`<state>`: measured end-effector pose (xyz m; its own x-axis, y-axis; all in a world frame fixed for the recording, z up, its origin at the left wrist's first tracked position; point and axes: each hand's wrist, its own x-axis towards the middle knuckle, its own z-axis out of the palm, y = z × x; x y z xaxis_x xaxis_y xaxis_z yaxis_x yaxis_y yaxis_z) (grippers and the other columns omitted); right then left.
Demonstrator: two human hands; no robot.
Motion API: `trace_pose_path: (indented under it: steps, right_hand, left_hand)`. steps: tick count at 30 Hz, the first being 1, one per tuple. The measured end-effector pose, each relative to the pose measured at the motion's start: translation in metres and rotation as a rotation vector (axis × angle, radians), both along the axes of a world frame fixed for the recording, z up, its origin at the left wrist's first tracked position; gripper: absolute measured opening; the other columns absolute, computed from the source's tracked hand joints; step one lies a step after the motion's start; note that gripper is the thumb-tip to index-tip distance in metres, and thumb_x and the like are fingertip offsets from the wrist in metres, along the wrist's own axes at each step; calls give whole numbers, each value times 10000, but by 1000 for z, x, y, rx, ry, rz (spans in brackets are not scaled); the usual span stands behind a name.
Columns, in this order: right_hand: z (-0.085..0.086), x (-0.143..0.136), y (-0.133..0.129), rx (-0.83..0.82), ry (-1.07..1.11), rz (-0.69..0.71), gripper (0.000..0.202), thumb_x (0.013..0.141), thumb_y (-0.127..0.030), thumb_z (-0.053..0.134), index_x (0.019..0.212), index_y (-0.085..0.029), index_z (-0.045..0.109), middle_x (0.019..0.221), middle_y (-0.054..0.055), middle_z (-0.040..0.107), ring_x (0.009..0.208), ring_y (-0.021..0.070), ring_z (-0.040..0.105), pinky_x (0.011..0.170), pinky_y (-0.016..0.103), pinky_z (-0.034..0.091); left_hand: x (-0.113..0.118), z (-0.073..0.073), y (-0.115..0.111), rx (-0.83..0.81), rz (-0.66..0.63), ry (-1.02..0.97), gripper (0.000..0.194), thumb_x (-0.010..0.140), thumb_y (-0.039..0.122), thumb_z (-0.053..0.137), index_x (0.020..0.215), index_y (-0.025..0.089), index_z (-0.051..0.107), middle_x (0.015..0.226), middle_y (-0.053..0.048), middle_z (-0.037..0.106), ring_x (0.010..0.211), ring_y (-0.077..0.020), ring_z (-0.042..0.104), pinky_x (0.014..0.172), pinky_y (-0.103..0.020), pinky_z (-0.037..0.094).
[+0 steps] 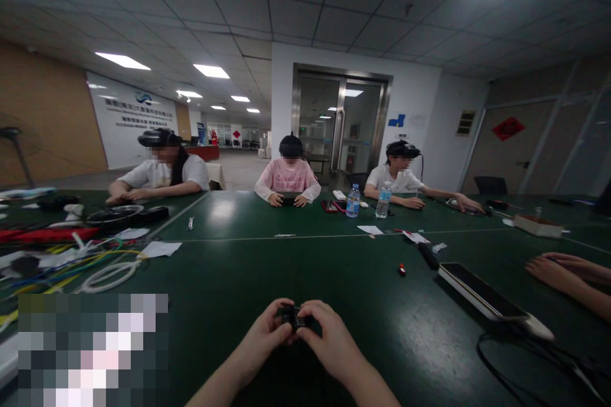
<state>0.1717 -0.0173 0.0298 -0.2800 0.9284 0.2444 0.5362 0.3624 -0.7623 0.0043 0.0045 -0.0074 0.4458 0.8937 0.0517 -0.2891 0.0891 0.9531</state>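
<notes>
A small black object (pixel 293 317) with a shiny part is held between my two hands, just above the near part of the green table (pixel 238 273). My left hand (pixel 265 331) pinches its left side between thumb and fingers. On the opposite side, my right hand (pixel 328 329) grips it with thumb and fingertips. Fingers cover much of the object, so I cannot make out its exact kind.
Phone-like device (pixel 482 292), black cable (pixel 501 362) and a co-worker's hands (pixel 554 273) are at right. Cables (pixel 112 273) and papers (pixel 162 249) lie left. Water bottles (pixel 353 201) stand beyond. Three people wearing headsets sit across; a small orange-black item (pixel 401 270) lies mid-table.
</notes>
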Motion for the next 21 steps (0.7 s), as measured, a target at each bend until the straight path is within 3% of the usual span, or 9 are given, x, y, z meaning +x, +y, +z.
trace_pose_path:
  steps: [7,11,21]
  right_hand:
    - [1,1,-2,-8,79,8,275,715,-172,581,972,-268,589,1032,-9,599,990,172,544,888,296,398]
    - [1,2,-3,-14,125,-2,373,717,-186,583,1082,-257,548,1094,14,589,1048,188,527,927,321,391]
    - [3,4,-1,-75,148,-20,282,773,-227,528,1051,-254,565,1042,7,617,995,187,557,885,326,420]
  left_hand:
    - [-1,-5,2,-30,1,-31,403,723,329,637,1062,209,455,849,-19,567,694,-117,537,649,-267,401]
    - [-2,1,0,-70,7,-57,404,710,346,648,1050,208,479,888,-40,575,725,-136,541,681,-292,405]
    - [-2,9,-5,-104,28,-15,468,667,327,690,1067,212,475,865,-35,584,751,-154,563,697,-302,400]
